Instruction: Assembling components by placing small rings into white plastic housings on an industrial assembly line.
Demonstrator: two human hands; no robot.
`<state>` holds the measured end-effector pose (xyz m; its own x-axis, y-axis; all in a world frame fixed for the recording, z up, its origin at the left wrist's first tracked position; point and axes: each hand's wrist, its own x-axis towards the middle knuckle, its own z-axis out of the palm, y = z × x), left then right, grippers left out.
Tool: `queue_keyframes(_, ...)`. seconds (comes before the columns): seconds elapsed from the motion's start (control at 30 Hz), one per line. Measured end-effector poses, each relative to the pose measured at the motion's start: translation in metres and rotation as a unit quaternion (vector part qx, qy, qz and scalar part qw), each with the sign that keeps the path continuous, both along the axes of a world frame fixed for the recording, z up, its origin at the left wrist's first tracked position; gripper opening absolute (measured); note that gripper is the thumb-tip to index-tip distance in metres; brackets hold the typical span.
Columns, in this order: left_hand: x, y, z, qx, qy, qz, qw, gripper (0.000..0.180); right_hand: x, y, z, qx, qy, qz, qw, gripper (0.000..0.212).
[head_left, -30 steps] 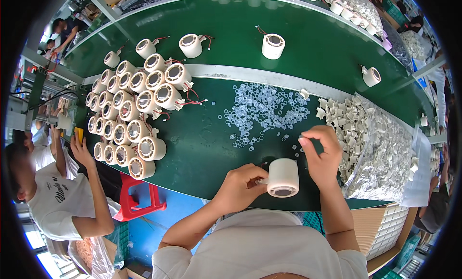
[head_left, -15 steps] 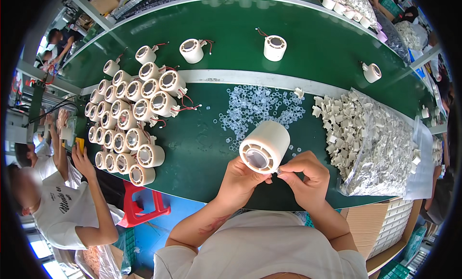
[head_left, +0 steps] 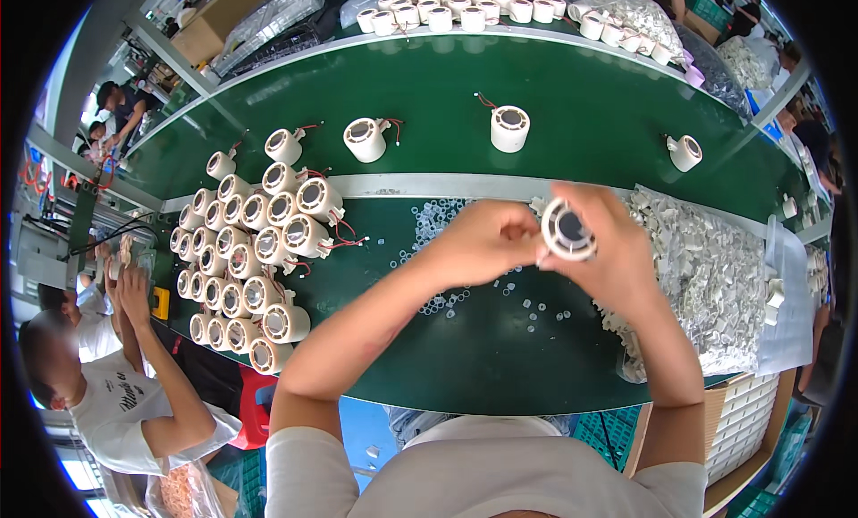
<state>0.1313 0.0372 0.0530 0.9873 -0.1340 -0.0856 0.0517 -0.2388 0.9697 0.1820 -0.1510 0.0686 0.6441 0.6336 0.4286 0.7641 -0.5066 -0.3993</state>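
Observation:
My right hand [head_left: 612, 245] grips a white cylindrical housing [head_left: 549, 238] from its right side, with the slotted round end and dark centre facing up toward me. Close against the left side of that housing is my left hand [head_left: 483, 243], its fingers bent into a pinch; what they hold, if anything, cannot be made out. Small clear plastic rings [head_left: 435, 218] lie scattered on the green table below and left of my hands. Behind my right wrist spreads a heap of small white plastic clips [head_left: 679, 259] in an open clear bag.
Several similar housings [head_left: 255, 212] with red-black wires stand grouped at left. A metal rail [head_left: 402, 186] divides the table from a green surface [head_left: 429, 80] bearing spaced housings. At left sits a co-worker [head_left: 134, 393] by a red stool [head_left: 253, 411]. A cardboard box [head_left: 715, 482] stands lower right.
Both hands have moved away from my body, toward the rail. The housing, earlier in my left hand with my right fingers pinching its edge, is now in my right hand.

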Motion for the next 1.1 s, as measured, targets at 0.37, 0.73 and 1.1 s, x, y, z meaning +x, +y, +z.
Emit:
queue_keyframes(0.37,0.160,-0.006,-0.055,0.417,-0.067,0.245,0.873,0.040,0.161,-0.031,-0.084,-0.233,-0.133,-0.337,0.902,0.062)
queue_keyframes(0.73,-0.084,-0.043,-0.020,0.248,-0.304,0.002,0.920,0.056,-0.045,-0.021,-0.050,0.127,0.465,-0.003,0.876,0.020)
queue_keyframes(1.1,-0.134,-0.051,-0.063,-0.241,0.151,0.147,0.947,0.031,-0.109,-0.013,-0.069,0.166,0.467,-0.031,0.868,0.007)
